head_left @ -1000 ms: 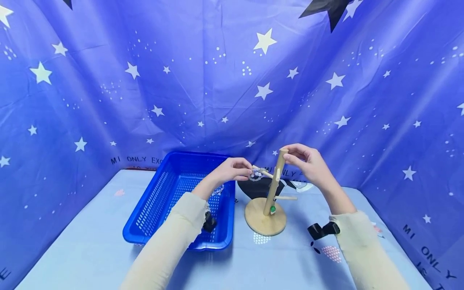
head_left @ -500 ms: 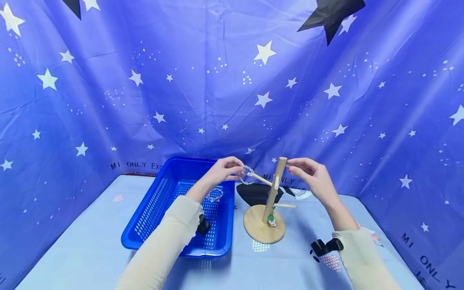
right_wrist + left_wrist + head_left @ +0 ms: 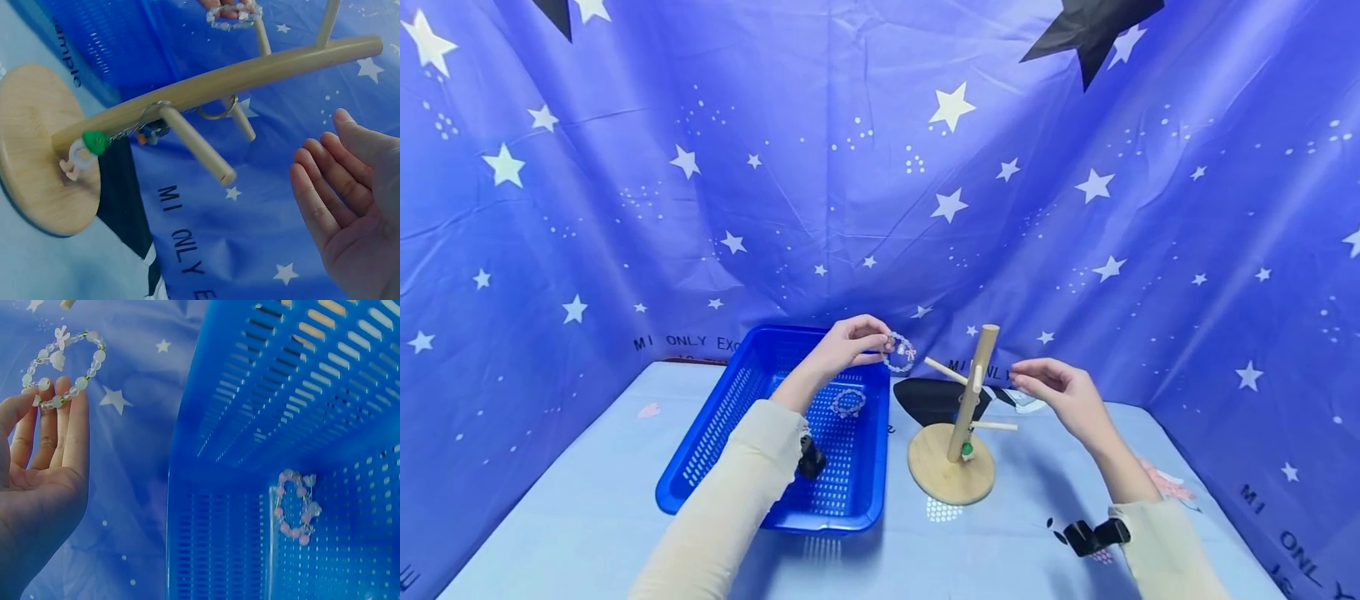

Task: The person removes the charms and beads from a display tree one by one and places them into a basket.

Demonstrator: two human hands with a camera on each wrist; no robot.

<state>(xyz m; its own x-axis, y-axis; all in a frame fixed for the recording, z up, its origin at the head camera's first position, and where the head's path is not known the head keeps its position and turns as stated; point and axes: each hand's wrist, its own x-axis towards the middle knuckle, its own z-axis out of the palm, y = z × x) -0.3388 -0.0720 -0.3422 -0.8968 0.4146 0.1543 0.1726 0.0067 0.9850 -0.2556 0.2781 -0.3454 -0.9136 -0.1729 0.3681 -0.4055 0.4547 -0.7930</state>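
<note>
Thumb and fingers of my left hand [image 3: 847, 343] pinch a beaded bracelet [image 3: 81, 382] of pale green and clear beads with a small pink bow charm. The bracelet hangs just left of the upper peg's tip [image 3: 931, 363] on the wooden stand [image 3: 964, 408]. My right hand [image 3: 1070, 400] holds nothing and hovers right of the post, fingers gently bent. In the right wrist view, a keychain with a green charm [image 3: 95, 142] hangs from a lower peg [image 3: 200, 147]. Another metal ring [image 3: 215, 115] circles a peg behind the post.
Left of the stand is a blue plastic basket [image 3: 820, 522] with perforated walls. A bracelet with pink beads [image 3: 279, 512] lies inside it. A pale blue printed cloth [image 3: 925, 567] covers the table, and a starry blue curtain [image 3: 820, 167] rises behind.
My left hand has drawn the bracelet leftward, away from the upper peg. My right hand has let go of the post's top and moved right and down.
</note>
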